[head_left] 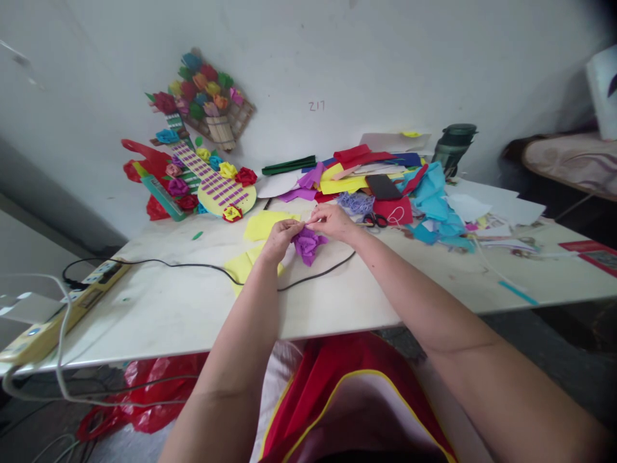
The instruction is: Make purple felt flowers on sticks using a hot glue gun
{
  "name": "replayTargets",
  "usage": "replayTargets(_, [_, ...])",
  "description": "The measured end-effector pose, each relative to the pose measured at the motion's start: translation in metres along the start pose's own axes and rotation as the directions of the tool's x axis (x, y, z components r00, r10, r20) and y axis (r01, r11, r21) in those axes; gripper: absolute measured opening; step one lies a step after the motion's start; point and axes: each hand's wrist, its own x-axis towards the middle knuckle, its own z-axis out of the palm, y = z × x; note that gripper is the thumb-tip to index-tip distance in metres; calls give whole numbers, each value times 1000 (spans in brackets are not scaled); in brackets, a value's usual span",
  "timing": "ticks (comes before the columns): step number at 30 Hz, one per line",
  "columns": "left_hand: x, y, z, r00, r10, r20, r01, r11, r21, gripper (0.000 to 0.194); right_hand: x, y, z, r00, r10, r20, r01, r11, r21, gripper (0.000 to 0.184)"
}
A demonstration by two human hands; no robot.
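A purple crepe-paper flower (308, 245) hangs with its ruffled petals facing down and toward me, above the white table. My left hand (284, 236) pinches it at its gathered base. Close beside, my right hand (332, 222) is closed, thumb and fingertips meeting near that same base; what sits between them is too small to make out. Yellow paper sheets (270, 225) lie under and behind my left hand. Just past my right wrist are black-handled scissors (376, 220) and a tangle of lilac yarn (355, 202).
Coloured paper pieces (357, 161) pile along the wall with a black phone (383, 187). A flower-decorated paper guitar (219, 186) leans at the back left near a glue bottle (164, 198). A black cable (193, 264) runs from the power strip (87, 296). A dark bottle (454, 149) stands back right.
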Motion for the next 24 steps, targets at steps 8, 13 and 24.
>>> replayTargets(8, [0,-1,-1,1000,-16,3,16,1000,-14,30,-2,2,-13,981,9,193,-16,999,36,18])
replayTargets(13, [3,-6,-5,1000,-9,6,9,1000,-12,27,-1,6,-14,975,-21,220,22,1000,-4,17])
replayTargets(24, [7,-15,-5,989,-96,-113,80,988,-134,35,0,8,-9,992,-49,120,67,986,-154,17])
